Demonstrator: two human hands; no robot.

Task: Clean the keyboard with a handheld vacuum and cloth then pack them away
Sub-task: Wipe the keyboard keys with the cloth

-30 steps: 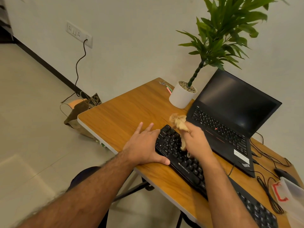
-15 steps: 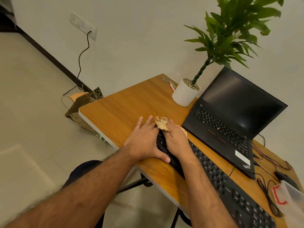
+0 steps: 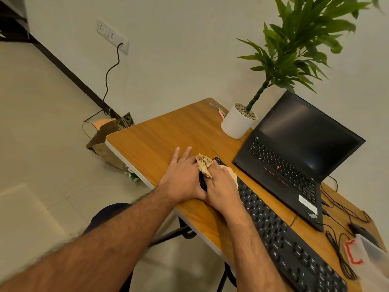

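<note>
A long black keyboard (image 3: 280,234) lies diagonally on the wooden table (image 3: 160,133). My right hand (image 3: 223,188) presses a crumpled beige cloth (image 3: 204,164) onto the keyboard's far left end, with cloth bunched up between its fingers. My left hand (image 3: 183,178) lies flat beside it, fingers straight on the table and thumb at the keyboard's left edge. The two hands touch each other. No handheld vacuum is in view.
An open black laptop (image 3: 294,157) stands behind the keyboard, with a white potted plant (image 3: 237,123) to its left. Cables (image 3: 336,245), a mouse (image 3: 357,229) and a clear plastic box (image 3: 372,258) crowd the right end. A paper bag (image 3: 103,140) sits on the floor.
My right hand slid the cloth left along the keyboard to its far left end, now against my left hand. The view shifted slightly.
</note>
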